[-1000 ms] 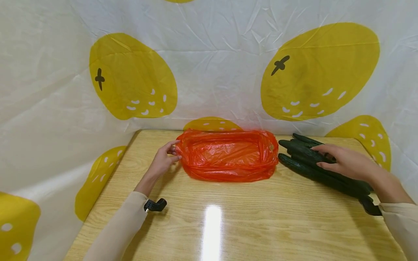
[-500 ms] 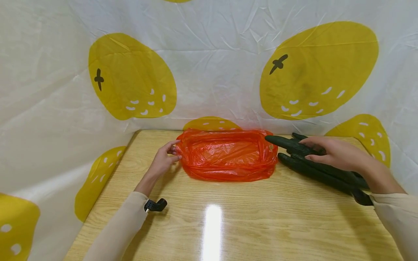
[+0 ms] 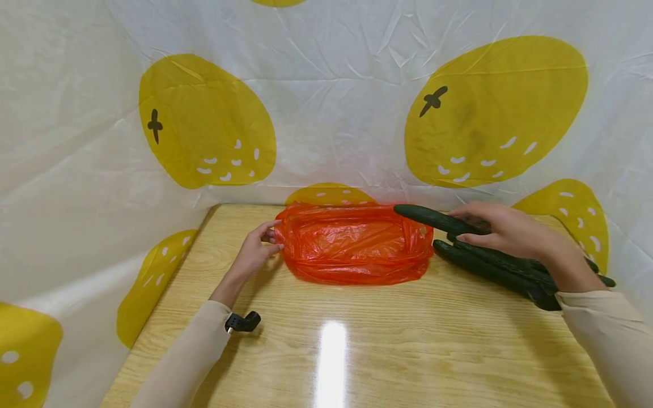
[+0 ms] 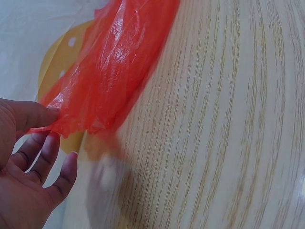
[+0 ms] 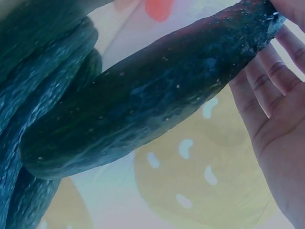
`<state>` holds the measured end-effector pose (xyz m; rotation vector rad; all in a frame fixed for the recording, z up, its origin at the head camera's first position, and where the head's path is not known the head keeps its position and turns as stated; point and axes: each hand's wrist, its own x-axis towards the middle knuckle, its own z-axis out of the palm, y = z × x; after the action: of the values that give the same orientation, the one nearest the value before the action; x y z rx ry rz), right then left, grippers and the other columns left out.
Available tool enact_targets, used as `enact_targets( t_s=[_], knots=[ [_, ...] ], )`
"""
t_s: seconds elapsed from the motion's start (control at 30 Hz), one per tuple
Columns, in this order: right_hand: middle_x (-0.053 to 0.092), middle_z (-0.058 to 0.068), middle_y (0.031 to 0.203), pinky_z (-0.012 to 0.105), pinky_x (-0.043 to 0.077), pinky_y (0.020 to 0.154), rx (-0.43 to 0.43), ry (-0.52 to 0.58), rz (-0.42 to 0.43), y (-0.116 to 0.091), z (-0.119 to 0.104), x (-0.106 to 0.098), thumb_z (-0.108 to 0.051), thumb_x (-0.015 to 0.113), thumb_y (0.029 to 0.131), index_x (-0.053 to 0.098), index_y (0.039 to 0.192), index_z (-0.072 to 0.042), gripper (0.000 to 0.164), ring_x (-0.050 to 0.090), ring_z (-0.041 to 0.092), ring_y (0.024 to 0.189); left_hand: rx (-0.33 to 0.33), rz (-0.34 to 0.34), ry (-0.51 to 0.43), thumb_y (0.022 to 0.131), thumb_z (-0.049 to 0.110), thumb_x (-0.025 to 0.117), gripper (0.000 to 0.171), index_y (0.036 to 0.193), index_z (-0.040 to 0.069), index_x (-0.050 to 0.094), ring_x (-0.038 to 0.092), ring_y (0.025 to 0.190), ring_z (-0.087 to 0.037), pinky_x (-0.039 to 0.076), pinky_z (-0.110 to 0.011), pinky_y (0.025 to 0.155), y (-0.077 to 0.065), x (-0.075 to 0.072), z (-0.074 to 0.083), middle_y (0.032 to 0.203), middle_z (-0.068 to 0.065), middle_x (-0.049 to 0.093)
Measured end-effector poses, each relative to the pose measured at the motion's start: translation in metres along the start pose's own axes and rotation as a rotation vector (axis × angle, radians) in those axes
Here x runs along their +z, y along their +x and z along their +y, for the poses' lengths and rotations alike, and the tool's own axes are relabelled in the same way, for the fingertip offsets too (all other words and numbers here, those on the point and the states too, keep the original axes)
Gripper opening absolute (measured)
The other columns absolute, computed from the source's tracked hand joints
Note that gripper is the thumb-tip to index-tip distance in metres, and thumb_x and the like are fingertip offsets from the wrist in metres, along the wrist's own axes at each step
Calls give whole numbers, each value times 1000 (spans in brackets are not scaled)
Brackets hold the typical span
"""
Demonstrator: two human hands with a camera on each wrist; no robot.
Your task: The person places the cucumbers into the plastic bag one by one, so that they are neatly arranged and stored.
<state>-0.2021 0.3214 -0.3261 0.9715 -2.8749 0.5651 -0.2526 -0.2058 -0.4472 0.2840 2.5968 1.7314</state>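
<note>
An orange plastic bag (image 3: pixel 354 243) lies open on the wooden table (image 3: pixel 388 340), its mouth facing up. My left hand (image 3: pixel 257 246) pinches the bag's left rim (image 4: pixel 62 117) between thumb and fingers. My right hand (image 3: pixel 502 229) holds a dark green cucumber (image 3: pixel 439 220) lifted off the table, its tip over the bag's right edge. In the right wrist view the cucumber (image 5: pixel 152 95) fills the frame, with my fingers (image 5: pixel 267 90) curled round its end. A pile of several more cucumbers (image 3: pixel 500 266) lies under and behind that hand.
A white sheet printed with yellow fruit (image 3: pixel 204 119) hangs close behind and to both sides of the table. The bare wooden top reaches toward me, with a glare spot (image 3: pixel 331 351) near the front.
My right hand has lifted one cucumber from the pile and carried it left, so its tip now hangs over the bag's right edge. The left hand has stayed on the rim.
</note>
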Motion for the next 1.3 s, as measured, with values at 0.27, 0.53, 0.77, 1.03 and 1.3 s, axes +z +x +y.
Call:
enact_targets(
  t_s=[0.27,0.53,0.77,1.03,1.3],
  knots=[
    [69,0,121,42,57,79,-110,-25,41,16,-8,2,-17,78,90,64,133,-14,45,69,16,95,-6,-17,-20,89,-11,68,64,149,0,48,52,96,-28,52,-23,67,1,1,-2,111,-24,57],
    [69,-1,118,39,58,78,-137,-15,30,33,-12,7,-17,79,89,65,131,-13,44,68,15,95,-40,-36,-5,89,-13,67,63,148,-6,46,52,98,-31,56,-32,74,-10,-1,26,113,-29,56],
    [67,3,125,42,59,79,-139,25,-16,47,-19,9,-19,77,91,64,135,-13,46,68,18,99,-30,-37,-7,89,-13,67,61,146,-8,47,53,98,-33,57,-37,75,-17,-2,40,112,-29,56],
    [67,2,126,40,59,78,-186,10,-16,60,-29,16,-21,78,90,65,133,-15,46,65,15,97,-22,-20,-16,89,-10,69,63,148,0,49,53,97,-28,59,-38,74,-4,0,9,112,-24,57],
    [67,5,130,45,57,80,-230,-37,23,72,-34,25,-29,78,91,67,134,-19,45,65,25,109,-17,-5,-6,89,-9,69,62,147,4,51,53,95,-24,58,-33,72,0,1,0,109,-16,58]
  ],
)
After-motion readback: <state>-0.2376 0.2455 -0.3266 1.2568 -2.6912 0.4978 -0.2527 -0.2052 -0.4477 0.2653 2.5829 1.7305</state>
